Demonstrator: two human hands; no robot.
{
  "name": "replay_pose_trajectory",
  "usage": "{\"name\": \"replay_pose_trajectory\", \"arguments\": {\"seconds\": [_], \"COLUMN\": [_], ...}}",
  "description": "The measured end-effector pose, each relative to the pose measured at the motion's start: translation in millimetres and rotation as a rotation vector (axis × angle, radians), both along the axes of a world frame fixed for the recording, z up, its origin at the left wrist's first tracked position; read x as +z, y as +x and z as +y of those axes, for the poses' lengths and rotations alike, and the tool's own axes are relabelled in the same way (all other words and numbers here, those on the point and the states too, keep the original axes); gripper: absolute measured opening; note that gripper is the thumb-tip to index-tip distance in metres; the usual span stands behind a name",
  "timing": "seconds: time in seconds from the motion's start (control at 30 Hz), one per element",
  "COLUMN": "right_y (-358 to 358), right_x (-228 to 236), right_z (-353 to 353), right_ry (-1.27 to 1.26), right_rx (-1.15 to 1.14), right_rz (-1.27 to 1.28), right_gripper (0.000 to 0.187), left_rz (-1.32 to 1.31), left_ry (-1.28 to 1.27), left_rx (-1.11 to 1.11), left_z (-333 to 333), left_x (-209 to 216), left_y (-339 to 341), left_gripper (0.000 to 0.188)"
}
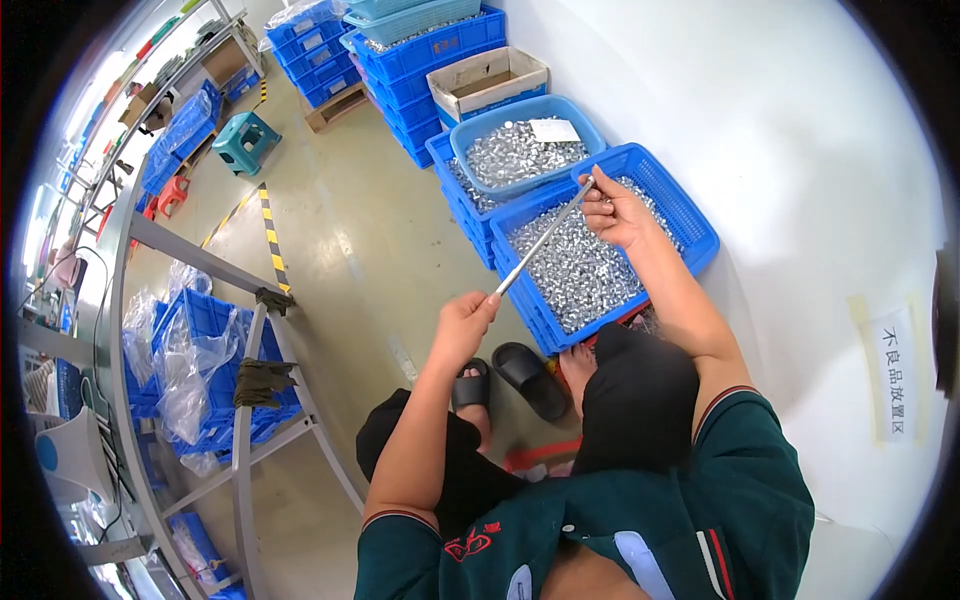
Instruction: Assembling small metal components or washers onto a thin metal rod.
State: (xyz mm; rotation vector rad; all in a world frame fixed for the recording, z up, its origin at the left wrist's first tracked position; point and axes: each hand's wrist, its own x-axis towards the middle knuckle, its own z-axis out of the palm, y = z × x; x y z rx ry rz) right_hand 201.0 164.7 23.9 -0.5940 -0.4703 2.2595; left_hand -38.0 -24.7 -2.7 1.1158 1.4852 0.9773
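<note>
A thin silvery metal rod (543, 243) slants between my two hands, in front of the near blue crate. My left hand (466, 325) is closed around its lower, thicker end, left of the crate. At the upper end my right hand (613, 208) pinches the tip between thumb and fingers, above the crate's far part. Below the rod, the blue plastic crate (697, 222) holds a thick layer of small shiny metal parts (578, 283). Their exact kind is too small to tell.
Behind stands a lighter blue basket (590, 128) of similar parts with a paper slip, then a carton (487, 82) and stacked blue crates (405, 95). A white wall (790, 120) bounds the right. A metal frame table (190, 245) and plastic-wrapped crates stand left; a teal stool (246, 140) is farther off.
</note>
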Motion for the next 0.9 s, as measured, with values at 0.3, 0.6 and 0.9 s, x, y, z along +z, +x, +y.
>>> {"name": "replay_pose_trajectory", "arguments": {"seconds": [0.3,0.6,0.9], "right_y": [3,-15,-33], "right_x": [20,16,-14], "right_z": [-2,-17,-28], "right_ry": [0.367,0.455,0.197], "right_rx": [0.006,0.099,0.572], "right_rz": [-0.467,-0.464,-0.468], "right_gripper": [0.021,0.025,0.023], "left_rz": [0.076,-0.022,-0.152], "left_ry": [0.014,-0.023,-0.082], "left_rx": [0.016,0.010,0.101], "left_z": [-1,2,12], "left_x": [-1,0,-1], "left_y": [-1,4,7], "left_gripper": [0.033,0.034,0.032]}}
